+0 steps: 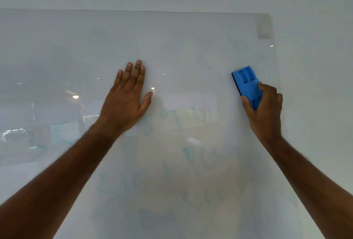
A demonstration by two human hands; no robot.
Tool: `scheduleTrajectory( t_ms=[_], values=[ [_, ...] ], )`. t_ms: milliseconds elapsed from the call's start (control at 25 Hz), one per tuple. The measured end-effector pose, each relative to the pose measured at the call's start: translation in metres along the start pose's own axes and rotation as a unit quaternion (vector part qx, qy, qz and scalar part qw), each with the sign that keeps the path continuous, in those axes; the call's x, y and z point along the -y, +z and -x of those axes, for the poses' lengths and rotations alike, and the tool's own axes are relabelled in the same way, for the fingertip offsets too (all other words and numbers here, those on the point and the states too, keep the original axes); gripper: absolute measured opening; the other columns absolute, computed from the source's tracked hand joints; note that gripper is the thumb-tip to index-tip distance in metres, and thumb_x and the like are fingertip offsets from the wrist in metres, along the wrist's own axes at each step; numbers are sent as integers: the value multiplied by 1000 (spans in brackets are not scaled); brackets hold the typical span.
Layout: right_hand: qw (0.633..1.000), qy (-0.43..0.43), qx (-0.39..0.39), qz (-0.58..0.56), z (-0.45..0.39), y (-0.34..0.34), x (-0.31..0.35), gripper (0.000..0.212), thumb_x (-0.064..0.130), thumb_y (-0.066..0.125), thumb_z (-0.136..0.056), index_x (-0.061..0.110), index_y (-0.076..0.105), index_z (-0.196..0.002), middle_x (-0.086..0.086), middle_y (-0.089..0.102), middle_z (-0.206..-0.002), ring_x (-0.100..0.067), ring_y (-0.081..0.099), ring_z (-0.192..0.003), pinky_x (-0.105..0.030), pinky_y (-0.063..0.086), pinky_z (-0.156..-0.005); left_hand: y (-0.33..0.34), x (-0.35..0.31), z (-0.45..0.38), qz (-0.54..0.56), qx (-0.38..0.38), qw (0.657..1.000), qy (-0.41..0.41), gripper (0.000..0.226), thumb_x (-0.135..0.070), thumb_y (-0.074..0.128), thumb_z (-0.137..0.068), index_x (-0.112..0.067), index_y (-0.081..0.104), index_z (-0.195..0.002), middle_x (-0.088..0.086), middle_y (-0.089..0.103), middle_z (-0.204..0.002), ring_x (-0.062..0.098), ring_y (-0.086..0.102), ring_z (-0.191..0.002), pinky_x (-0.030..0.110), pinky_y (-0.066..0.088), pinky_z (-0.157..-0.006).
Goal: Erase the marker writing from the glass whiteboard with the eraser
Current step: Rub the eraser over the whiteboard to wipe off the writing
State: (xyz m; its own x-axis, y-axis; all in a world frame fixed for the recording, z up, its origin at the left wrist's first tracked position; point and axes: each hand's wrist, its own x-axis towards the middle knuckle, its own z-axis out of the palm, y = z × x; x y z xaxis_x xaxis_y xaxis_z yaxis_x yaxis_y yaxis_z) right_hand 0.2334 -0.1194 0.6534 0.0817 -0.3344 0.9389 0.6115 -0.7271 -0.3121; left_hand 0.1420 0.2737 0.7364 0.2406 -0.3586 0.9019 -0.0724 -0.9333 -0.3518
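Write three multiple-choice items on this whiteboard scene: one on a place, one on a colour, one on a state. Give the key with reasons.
1. Where is most of the faint marker writing on the glass whiteboard?
A. above both hands
B. below both hands
C. only left of the left hand

2. What colour is the eraser's body?
A. blue
B. red
C. yellow

3. How is the left hand placed?
A. curled in a fist
B. pinching a marker
C. flat, fingers straight, on the glass

Key: 1 B, the teal strokes lie lower on the board; 2 A, the plastic in the right hand's grip is blue; 3 C, its palm faces the board, holding nothing.
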Motion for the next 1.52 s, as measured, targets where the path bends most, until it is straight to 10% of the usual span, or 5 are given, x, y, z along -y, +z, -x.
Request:
scheduleTrajectory(
  t_ms=[560,840,1280,1520],
  values=[
    [969,-211,125,20,50,10,54,59,33,80,-82,16,48,-128,-4,58,-124,-23,53,-96,-45,54,-81,0,27,42,-20,-10,999,-40,80,-48,29,-110,-2,10,-172,14,3,-182,35,-3,-169,47,3,-139],
    [993,-109,44,-3,9,24,77,53,33,78,-86,12,49,-125,-5,56,-123,-25,49,-101,-49,50,-82,-1,30,48,-15,-7,999,-43,79,-48,29,-111,-3,9,-173,12,2,-183,33,-3,-169,45,1,-139],
    [955,-272,109,36,83,23,89,60,28,85,-75,15,52,-124,-5,63,-118,-29,58,-88,-46,53,-75,-15,67,64,-27,1,999,-33,82,-53,24,-109,-2,9,-172,13,2,-182,32,-2,-169,46,4,-139],
    [983,-168,75,1,42,25,94,56,28,84,-80,13,52,-124,-5,61,-122,-24,51,-96,-47,52,-78,-18,69,68,-25,-7,998,-54,84,-53,26,-109,1,11,-171,15,3,-182,32,-2,-169,45,1,-139]
  ],
)
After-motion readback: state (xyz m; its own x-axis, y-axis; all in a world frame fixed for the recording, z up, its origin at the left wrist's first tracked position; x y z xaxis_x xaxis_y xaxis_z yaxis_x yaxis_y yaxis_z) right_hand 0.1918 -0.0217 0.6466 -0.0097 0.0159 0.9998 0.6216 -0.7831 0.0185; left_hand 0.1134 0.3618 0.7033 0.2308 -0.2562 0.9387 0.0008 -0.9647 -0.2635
